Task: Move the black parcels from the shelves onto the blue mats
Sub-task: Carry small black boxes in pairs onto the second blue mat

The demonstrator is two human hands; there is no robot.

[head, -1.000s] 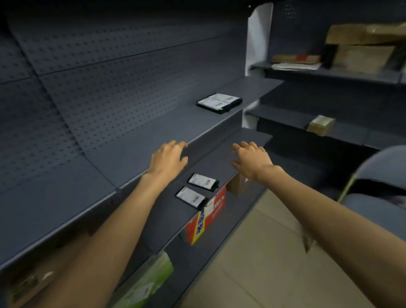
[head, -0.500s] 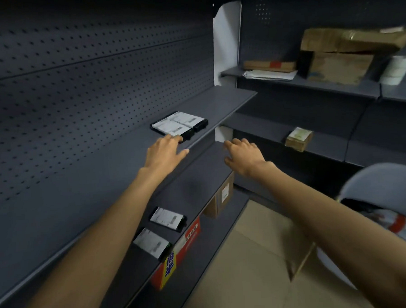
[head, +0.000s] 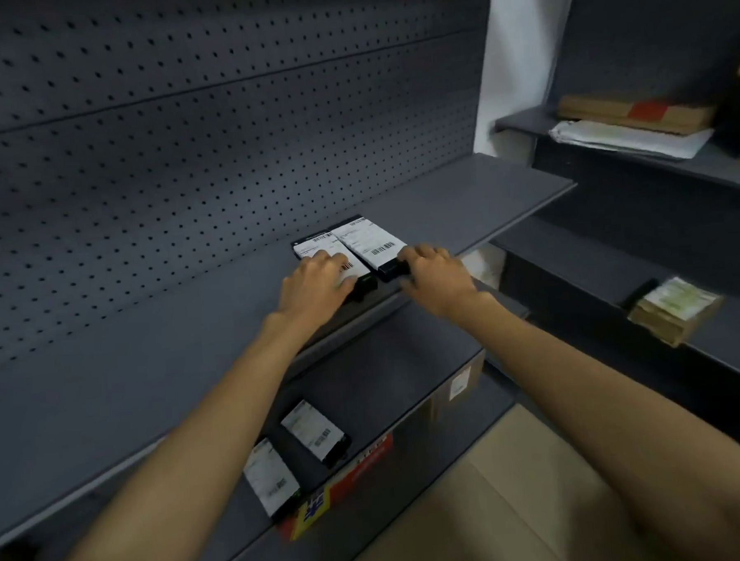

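Note:
Two black parcels with white labels lie side by side on the upper grey shelf [head: 462,198]. My left hand [head: 317,283] lies over the near end of the left parcel [head: 315,251], fingers curled on it. My right hand [head: 434,272] grips the near end of the right parcel [head: 368,239]. Both parcels rest flat on the shelf. Two more black parcels sit on the lower shelf, one [head: 316,433] beside the other [head: 271,480], under my left forearm. No blue mat is in view.
A perforated grey back panel [head: 181,140] rises behind the shelf. A red and yellow carton [head: 348,474] and a brown box [head: 455,387] stand under the lower shelf. The right-hand shelves hold a small cardboard box [head: 674,307], papers [head: 626,138] and flat cartons [head: 633,110]. Beige floor [head: 479,510] lies below.
Both hands reached forward to the pair of parcels on the upper shelf and closed on their near ends. The view moved closer to the shelf.

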